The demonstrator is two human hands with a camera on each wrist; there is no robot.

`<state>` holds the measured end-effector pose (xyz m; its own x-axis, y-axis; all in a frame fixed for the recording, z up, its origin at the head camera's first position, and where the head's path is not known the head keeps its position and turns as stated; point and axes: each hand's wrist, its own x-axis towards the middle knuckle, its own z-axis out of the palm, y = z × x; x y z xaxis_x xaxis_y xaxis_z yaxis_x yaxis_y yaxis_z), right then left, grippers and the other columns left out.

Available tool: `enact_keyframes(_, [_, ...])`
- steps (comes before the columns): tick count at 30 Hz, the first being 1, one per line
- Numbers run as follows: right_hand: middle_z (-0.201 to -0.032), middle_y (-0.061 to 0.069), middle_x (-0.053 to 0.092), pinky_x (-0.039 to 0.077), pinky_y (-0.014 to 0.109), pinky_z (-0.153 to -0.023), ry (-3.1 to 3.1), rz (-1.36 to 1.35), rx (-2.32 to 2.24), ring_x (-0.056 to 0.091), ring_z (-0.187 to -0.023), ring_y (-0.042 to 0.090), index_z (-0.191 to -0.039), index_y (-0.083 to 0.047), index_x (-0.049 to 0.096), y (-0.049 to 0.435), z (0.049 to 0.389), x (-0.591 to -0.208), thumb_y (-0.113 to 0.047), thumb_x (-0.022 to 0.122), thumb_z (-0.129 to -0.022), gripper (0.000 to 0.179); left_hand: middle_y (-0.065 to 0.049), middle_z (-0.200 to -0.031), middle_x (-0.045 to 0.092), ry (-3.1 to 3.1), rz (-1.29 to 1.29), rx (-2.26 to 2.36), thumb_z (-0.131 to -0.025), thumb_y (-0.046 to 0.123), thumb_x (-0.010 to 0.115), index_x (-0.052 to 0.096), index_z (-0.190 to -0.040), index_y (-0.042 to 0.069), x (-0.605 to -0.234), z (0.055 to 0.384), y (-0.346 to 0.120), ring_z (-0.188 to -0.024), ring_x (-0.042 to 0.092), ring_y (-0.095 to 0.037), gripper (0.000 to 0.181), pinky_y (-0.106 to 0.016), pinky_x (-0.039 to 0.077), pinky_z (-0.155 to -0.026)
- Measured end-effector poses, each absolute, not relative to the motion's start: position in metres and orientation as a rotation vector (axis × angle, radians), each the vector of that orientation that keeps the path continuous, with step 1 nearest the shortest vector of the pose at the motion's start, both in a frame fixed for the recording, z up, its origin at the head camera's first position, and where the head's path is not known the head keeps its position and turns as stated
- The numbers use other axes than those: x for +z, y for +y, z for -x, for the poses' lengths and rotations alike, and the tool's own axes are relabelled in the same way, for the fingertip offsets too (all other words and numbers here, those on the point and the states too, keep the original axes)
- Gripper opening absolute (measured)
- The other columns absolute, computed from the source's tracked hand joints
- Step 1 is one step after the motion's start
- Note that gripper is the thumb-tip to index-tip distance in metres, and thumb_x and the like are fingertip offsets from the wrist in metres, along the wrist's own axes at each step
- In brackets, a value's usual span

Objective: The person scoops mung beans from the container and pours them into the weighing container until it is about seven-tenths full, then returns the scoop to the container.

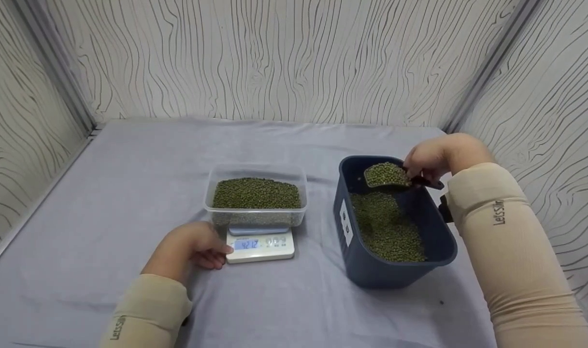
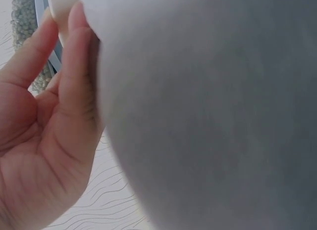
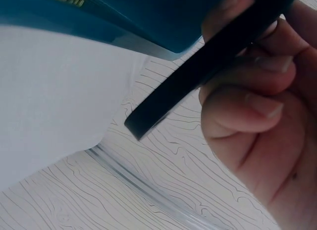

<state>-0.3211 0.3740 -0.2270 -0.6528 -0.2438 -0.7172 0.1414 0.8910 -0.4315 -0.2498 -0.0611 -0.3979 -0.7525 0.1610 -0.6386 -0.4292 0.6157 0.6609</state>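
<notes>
In the head view my right hand (image 1: 436,153) grips the black handle (image 1: 433,183) of a scoop heaped with green mung beans (image 1: 386,174). The scoop is over the far end of a dark blue bin (image 1: 380,275), above more mung beans (image 1: 395,234). My right fingers curl round the handle in the right wrist view. My left hand (image 1: 199,244) pinches the left front corner of a white kitchen scale (image 1: 260,255) between thumb and fingers. On the scale stands a clear plastic container (image 1: 255,210) holding mung beans (image 1: 255,193). The lit display shows digits like 4212.
A pale grey cloth (image 1: 144,183) covers the table. Wood-grain panels (image 1: 274,58) close in the back and both sides. A white label (image 1: 346,223) is on the bin's left wall. One small dark speck (image 1: 441,302) lies on the cloth near the bin.
</notes>
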Motion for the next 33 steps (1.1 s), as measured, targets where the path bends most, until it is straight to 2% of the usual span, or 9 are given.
enact_keyframes(19, [-0.068, 0.001, 0.053, 0.044, 0.024, -0.054, 2.194, 0.103, -0.607, 0.046, -0.054, 0.009, -0.073, -0.009, 0.048, 0.362, 0.324, -0.221, -0.001, 0.039, -0.090, 0.021, -0.005, -0.065, 0.062, 2.161, 0.210, 1.129, -0.083, 0.014, 0.068, 0.064, -0.075, -0.001, -0.399, 0.249, -0.061, -0.057, 0.061, -0.011, 0.017, -0.025, 0.054, -0.058])
enact_keyframes(22, [-0.063, 0.000, 0.049, 0.043, 0.024, -0.053, 2.198, 0.116, -0.600, 0.044, -0.053, 0.009, -0.068, -0.010, 0.045, 0.353, 0.326, -0.220, -0.001, 0.039, -0.090, 0.024, -0.005, -0.065, 0.062, 2.164, 0.212, 1.128, -0.082, 0.014, 0.068, 0.064, -0.075, 0.000, -0.399, 0.249, -0.060, -0.056, 0.061, -0.011, 0.017, -0.025, 0.054, -0.057])
enact_keyframes(26, [-0.057, -0.002, 0.038, 0.037, 0.023, -0.051, 2.219, 0.159, -0.580, 0.036, -0.051, 0.010, -0.061, -0.014, 0.037, 0.338, 0.329, -0.218, -0.001, 0.040, -0.090, 0.032, -0.005, -0.065, 0.062, 2.165, 0.210, 1.117, -0.083, 0.015, 0.068, 0.064, -0.075, 0.000, -0.398, 0.250, -0.059, -0.056, 0.061, -0.010, 0.017, -0.024, 0.054, -0.057])
enact_keyframes(29, [-0.058, -0.001, 0.038, 0.036, 0.022, -0.051, 2.234, 0.168, -0.577, 0.036, -0.052, 0.010, -0.063, -0.013, 0.041, 0.327, 0.331, -0.217, -0.001, 0.040, -0.090, 0.030, -0.005, -0.065, 0.062, 2.165, 0.211, 1.112, -0.082, 0.015, 0.068, 0.065, -0.076, -0.001, -0.398, 0.250, -0.058, -0.055, 0.061, -0.010, 0.018, -0.024, 0.054, -0.057])
enact_keyframes(33, [-0.062, 0.001, 0.046, 0.040, 0.023, -0.055, 2.233, 0.161, -0.586, 0.042, -0.055, 0.011, -0.068, -0.011, 0.048, 0.311, 0.335, -0.217, -0.001, 0.039, -0.090, 0.026, -0.005, -0.065, 0.063, 2.160, 0.222, 1.107, -0.082, 0.016, 0.069, 0.065, -0.077, -0.001, -0.398, 0.251, -0.055, -0.056, 0.061, -0.010, 0.019, -0.024, 0.054, -0.057])
